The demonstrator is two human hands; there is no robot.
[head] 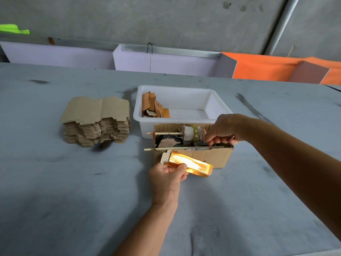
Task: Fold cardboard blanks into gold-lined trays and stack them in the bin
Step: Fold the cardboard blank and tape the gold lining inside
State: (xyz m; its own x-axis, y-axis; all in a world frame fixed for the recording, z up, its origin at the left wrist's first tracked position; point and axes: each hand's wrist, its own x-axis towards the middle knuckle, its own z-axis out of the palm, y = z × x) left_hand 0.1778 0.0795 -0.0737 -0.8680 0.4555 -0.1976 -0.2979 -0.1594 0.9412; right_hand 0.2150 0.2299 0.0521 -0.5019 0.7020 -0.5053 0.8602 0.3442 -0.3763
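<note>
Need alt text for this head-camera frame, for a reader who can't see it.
A person's left hand grips a partly folded gold-lined tray while the right hand reaches into an open cardboard box holding a tape roll. Behind sits a white bin with a few finished trays; a stack of flat blanks lies left.

Tabletop: grey covering, marked with dark smudges. Rear wall: bare grey concrete. Along the far edge of the tabletop stand pale lilac panels; to their right, orange panels. A grey pipe runs diagonally at upper right. A neon-green item lies at upper left.
</note>
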